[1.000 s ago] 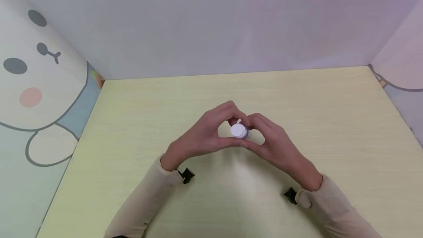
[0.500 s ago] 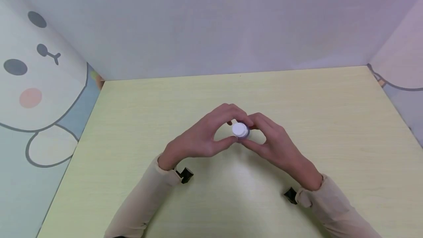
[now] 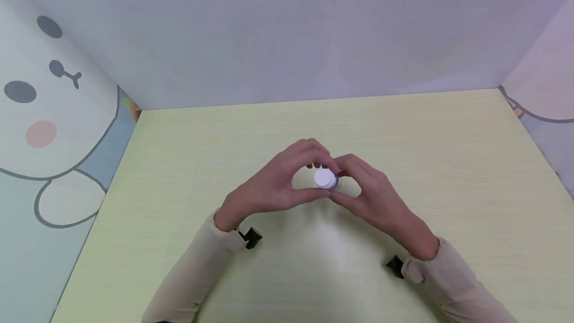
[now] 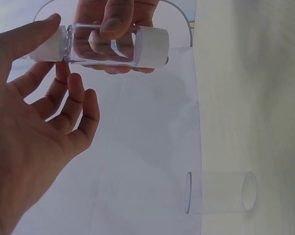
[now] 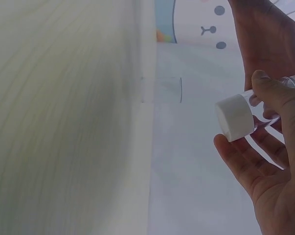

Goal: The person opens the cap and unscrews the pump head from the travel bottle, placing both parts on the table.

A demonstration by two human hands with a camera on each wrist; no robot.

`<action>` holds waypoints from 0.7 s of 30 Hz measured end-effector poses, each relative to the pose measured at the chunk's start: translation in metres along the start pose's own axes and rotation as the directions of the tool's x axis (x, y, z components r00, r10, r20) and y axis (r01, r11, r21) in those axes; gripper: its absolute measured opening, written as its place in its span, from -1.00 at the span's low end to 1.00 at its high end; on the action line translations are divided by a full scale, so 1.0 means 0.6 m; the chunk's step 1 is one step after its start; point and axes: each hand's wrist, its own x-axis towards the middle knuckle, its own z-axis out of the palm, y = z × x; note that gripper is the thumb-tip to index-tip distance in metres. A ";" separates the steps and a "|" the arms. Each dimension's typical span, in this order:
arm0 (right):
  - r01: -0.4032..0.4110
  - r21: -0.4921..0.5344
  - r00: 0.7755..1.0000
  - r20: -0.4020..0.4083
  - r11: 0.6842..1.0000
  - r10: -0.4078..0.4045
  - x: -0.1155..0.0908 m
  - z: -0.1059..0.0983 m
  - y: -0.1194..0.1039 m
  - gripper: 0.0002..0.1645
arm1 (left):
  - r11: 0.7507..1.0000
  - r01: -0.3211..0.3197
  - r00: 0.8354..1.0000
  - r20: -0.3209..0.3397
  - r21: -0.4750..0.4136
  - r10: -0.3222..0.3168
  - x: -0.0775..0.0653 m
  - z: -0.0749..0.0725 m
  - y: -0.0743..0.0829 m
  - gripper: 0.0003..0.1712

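A small clear bottle (image 4: 86, 43) with a white cap (image 3: 324, 178) and a white base (image 4: 153, 47) is held upright above the table. My left hand (image 3: 278, 183) pinches the cap between thumb and fingers, the other fingers loosely bent, as the left wrist view shows. Around the transparent body, my right hand (image 3: 374, 198) grips with its thumb across the side; the base sticks out below in the right wrist view. From the head view, the hands hide most of the bottle's body.
A clear open cylinder (image 4: 220, 192) stands on the pale wooden table (image 3: 188, 163) in the left wrist view, and its faint outline shows in the right wrist view. A plain wall (image 3: 296, 34) rises behind the table, with cartoon-printed panels (image 3: 67, 198) at the sides.
My left thumb drew back along the cap, then came forward again, with the left fingers shifting round it. The right hand stays almost in place with the bottle.
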 end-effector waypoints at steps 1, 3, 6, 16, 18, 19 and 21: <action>0.004 0.006 1.000 0.001 1.000 -0.004 0.000 0.000 0.000 -0.41 | 1.000 0.001 1.000 0.000 0.002 -0.001 0.000 0.000 0.000 -0.66; 0.014 0.012 1.000 0.001 1.000 -0.014 0.000 0.001 0.000 -0.45 | 1.000 -0.001 1.000 -0.001 0.006 0.001 0.001 0.002 0.000 -0.66; 0.024 0.023 1.000 0.000 0.999 -0.024 0.000 0.003 0.001 -0.49 | 1.000 -0.006 1.000 -0.003 0.020 0.006 0.000 0.004 -0.002 -0.63; 0.000 0.011 1.000 -0.008 1.000 0.000 0.001 0.000 -0.002 -0.40 | 0.999 -0.039 0.998 0.054 -0.007 0.040 -0.001 -0.001 -0.002 -0.52; -0.004 0.016 1.000 -0.013 1.000 0.004 0.001 0.000 -0.002 -0.39 | 0.999 -0.049 0.996 0.069 -0.018 0.050 -0.002 -0.003 -0.001 -0.55; -0.004 0.021 1.000 -0.018 1.000 0.004 0.001 0.000 -0.002 -0.38 | 0.998 -0.052 0.996 0.072 -0.020 0.053 -0.002 -0.004 -0.001 -0.56; 0.003 0.030 1.000 -0.027 1.000 -0.002 0.002 0.001 -0.001 -0.36 | 0.999 -0.048 0.997 0.067 -0.015 0.048 -0.002 -0.005 -0.001 -0.57</action>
